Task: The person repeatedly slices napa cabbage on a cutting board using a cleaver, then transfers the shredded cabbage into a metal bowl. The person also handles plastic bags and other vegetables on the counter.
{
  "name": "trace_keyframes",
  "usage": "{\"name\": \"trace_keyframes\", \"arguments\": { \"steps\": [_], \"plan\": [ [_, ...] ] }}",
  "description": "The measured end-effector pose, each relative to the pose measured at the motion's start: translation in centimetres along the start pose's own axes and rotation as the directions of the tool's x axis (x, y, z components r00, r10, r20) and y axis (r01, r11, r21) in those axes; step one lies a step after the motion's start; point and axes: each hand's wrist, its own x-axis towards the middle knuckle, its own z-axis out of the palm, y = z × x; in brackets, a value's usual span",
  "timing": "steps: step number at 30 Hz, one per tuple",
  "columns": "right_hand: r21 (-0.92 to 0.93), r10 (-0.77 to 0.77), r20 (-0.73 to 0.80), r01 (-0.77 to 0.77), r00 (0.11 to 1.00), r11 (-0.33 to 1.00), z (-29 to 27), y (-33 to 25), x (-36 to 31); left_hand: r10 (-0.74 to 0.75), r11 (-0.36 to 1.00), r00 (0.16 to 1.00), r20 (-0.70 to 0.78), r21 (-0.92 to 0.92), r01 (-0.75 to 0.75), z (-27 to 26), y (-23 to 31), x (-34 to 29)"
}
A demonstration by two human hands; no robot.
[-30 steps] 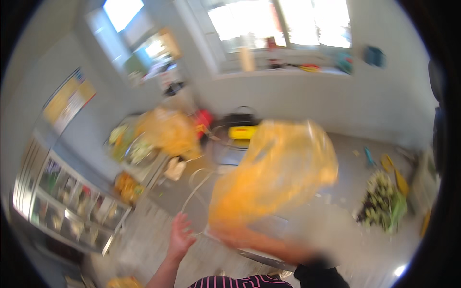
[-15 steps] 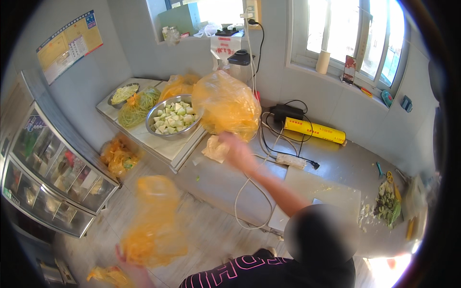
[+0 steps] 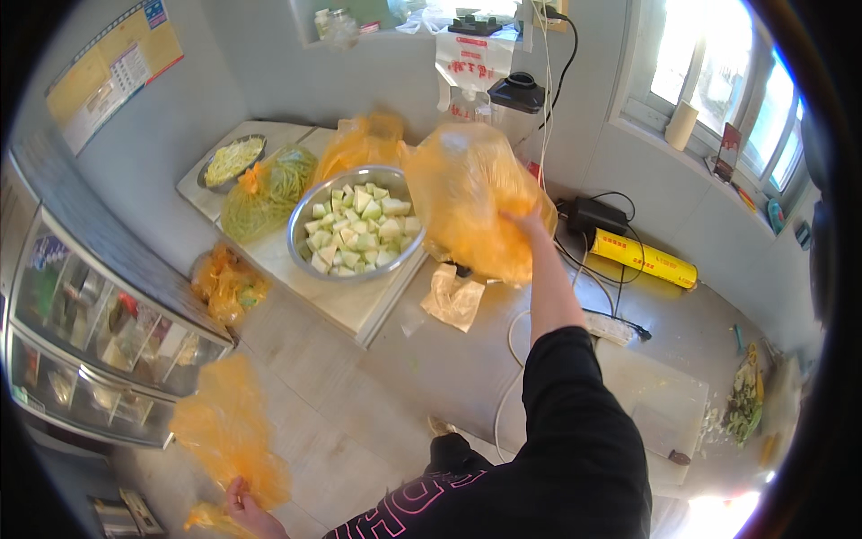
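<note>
My left hand (image 3: 251, 510), low on the left, pinches a thin, crumpled orange plastic bag (image 3: 229, 422) that hangs over the floor. My right arm reaches to the counter, and my right hand (image 3: 528, 223) grips the side of a big, puffed-out orange plastic bag (image 3: 471, 193); part of its fingers is hidden in the film. What the big bag contains or covers cannot be seen clearly. Beside it a metal bowl (image 3: 294, 247) holds pale green-white vegetable chunks (image 3: 359, 225). A crumpled tan piece (image 3: 453, 298) lies below the big bag.
A bag of green strips (image 3: 269, 193) and a bowl of pale shreds (image 3: 233, 162) sit at the left. Cables and a power strip (image 3: 608, 327) lie near a yellow roll (image 3: 646, 259). A glass-fronted cabinet (image 3: 99, 305) stands left; leafy scraps (image 3: 743, 400) lie right.
My right hand has moved up onto the big bag's side. The bag in my left hand has swung down and left. The view has shifted, with the bowl now nearer.
</note>
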Motion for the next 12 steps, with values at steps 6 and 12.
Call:
{"name": "trace_keyframes", "arguments": {
  "steps": [6, 12],
  "plan": [
    [0.798, 0.22, -0.046, -0.096, 0.974, 0.594, -1.8, 3.8, -3.1, -0.159, 0.987, 0.959, 0.235, 0.046, 0.152, 7.2, 8.7, 4.9],
    [0.871, -0.444, -0.024, 0.236, 0.896, 0.43, -8.6, -11.7, -17.6, 0.053, 0.999, 0.739, 0.671, -0.041, -0.035, 15.3, 4.1, 8.8]
  ]
}}
